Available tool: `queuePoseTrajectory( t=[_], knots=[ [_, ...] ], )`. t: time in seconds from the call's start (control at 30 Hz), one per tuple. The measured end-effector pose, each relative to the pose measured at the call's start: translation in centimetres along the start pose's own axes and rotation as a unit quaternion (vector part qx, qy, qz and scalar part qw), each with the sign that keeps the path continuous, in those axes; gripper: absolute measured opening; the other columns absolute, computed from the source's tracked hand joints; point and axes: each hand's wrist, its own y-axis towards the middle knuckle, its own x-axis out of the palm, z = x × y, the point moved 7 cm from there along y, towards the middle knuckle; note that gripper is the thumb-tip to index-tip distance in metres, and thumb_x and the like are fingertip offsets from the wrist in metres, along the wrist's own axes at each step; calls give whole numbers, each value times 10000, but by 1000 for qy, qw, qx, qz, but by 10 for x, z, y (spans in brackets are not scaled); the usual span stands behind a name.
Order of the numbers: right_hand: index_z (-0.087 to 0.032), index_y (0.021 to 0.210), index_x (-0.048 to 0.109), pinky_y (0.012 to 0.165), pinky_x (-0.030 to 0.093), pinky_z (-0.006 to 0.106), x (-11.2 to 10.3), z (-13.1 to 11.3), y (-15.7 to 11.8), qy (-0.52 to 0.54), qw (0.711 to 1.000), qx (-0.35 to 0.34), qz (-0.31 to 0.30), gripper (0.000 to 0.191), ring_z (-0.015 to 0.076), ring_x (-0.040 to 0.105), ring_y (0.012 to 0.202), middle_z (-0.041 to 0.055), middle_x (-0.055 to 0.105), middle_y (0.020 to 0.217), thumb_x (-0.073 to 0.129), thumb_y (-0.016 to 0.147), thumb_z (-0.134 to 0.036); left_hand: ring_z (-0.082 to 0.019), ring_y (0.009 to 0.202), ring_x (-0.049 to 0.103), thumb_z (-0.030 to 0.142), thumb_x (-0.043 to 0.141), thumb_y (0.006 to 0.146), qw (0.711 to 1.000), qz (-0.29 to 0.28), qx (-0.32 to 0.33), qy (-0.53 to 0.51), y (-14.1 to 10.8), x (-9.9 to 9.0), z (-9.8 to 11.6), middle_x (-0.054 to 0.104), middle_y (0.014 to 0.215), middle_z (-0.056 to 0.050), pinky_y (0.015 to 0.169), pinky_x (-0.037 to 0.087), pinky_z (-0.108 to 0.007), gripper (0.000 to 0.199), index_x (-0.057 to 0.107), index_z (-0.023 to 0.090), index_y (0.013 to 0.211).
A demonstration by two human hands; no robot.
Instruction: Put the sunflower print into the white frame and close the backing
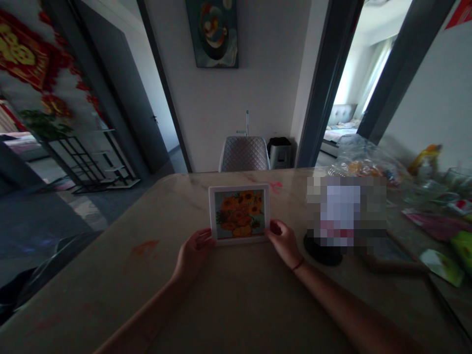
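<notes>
A: Where is the flat, white-bordered orange sunflower picture (240, 214)?
B: Between the fingers of the left hand (192, 251) and right hand (285, 240), both clamped near its lower corners; neither hand nearer, long axis uncertain.

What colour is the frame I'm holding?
The frame is white, best seen in the head view.

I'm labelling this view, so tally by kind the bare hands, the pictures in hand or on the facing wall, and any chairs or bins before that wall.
Bare hands: 2 (left hand, right hand)
Pictures: 2 (white-framed rectangular sunflower picture, dark teal rectangular wall picture)
Chairs: 1 (grey quilted chair)
Bins: 1 (boxy grey bin with a black top)
Total: 6
</notes>
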Motion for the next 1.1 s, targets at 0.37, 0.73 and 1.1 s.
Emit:
queuePoseTrajectory(
  t=[0.37,0.73,1.1],
  knots=[
    [-196,785,552,714,481,338,20,2,-2,42,987,-12,-153,239,187,612,743,42,659,792,632,652,-377,-253,1054,567,335,598,720,948,56,174,259,-10,1,17,593,1151,-122,893,446,-442,510,435,182,1177],
    [-185,800,602,745,488,360,43,-9,-25,219,943,102,-231,348,193,646,729,48,686,815,735,567,-407,-202,1286,312,52,364,830,650,-55,520,551,-67,55,52,429,1359,-73,1065,285,-387,565,270,178,1372],
    [-180,846,620,763,487,373,54,-23,-37,228,923,91,-296,388,201,646,776,42,685,809,733,563,-419,-202,1152,495,33,368,827,680,-62,545,486,-75,47,66,588,1199,-13,983,409,-382,513,448,275,1272]
  ],
)
